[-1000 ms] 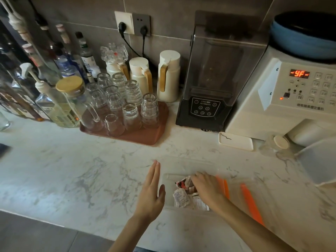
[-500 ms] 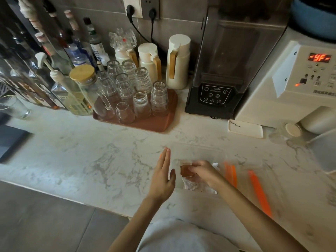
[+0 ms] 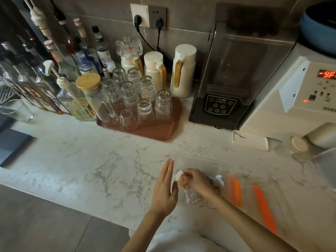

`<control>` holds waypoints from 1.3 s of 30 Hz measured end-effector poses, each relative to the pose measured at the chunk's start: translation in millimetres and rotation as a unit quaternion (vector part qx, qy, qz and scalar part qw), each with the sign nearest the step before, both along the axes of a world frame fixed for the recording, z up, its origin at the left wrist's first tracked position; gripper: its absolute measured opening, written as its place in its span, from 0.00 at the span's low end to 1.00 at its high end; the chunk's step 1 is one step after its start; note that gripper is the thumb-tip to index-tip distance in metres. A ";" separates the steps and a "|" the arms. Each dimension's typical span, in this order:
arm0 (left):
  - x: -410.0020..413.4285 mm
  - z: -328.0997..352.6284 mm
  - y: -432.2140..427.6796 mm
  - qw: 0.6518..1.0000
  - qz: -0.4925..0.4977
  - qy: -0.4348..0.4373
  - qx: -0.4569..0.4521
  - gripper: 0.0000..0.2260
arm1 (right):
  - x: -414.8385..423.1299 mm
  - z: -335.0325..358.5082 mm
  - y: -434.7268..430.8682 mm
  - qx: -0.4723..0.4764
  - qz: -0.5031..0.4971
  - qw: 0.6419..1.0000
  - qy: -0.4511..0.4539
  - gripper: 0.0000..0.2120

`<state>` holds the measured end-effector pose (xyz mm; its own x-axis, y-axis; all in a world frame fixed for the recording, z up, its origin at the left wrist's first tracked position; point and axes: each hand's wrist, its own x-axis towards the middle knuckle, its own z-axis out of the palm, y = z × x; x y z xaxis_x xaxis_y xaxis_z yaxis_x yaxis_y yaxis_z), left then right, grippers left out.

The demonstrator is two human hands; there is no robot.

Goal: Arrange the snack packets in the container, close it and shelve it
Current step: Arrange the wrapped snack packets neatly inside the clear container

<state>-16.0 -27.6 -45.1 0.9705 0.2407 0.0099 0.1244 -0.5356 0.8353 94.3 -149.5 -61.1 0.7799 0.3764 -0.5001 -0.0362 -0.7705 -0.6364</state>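
A clear plastic container (image 3: 200, 160) lies on the marble counter near the front edge. Several small snack packets (image 3: 191, 196) lie in it. My right hand (image 3: 198, 180) is inside the container, pinching an orange-brown snack packet (image 3: 181, 180) at its left end. My left hand (image 3: 164, 188) is held flat, fingers together, against the container's left wall and holds nothing. To the right lies the clear lid (image 3: 254, 193) with orange clips (image 3: 234, 191).
A brown tray (image 3: 160, 131) of upturned glasses stands behind, with bottles (image 3: 76, 57) at the left, white jugs (image 3: 183, 70), a black blender (image 3: 229, 79) and a white machine (image 3: 291, 99) at the right. A small white dish (image 3: 250, 140) and a cup (image 3: 298, 144) are nearby.
My right hand has picked an orange-brown packet out of the pile and lifted it toward the container's left side. My left hand stays beside the left wall. The camera moved closer.
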 end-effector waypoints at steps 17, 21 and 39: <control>-0.3 1.9 -1.5 1.000 0.010 0.002 -0.012 0.28 | -3.2 2.0 -10.8 -0.043 0.131 0.977 -0.161 0.22; -0.2 3.2 -2.1 1.000 0.008 -0.005 -0.020 0.27 | -9.7 -1.3 -15.6 -0.101 0.228 0.936 -0.248 0.25; -1.1 3.1 -1.5 1.000 0.010 -0.010 -0.019 0.27 | 23.2 34.0 -55.9 -0.092 0.194 0.961 -0.176 0.19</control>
<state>-17.0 -29.1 -42.0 0.9654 0.2599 0.0199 0.1171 -0.5003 0.8579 117.5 -205.3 -27.2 0.7315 0.6043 -0.3159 0.4699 -0.7824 -0.4086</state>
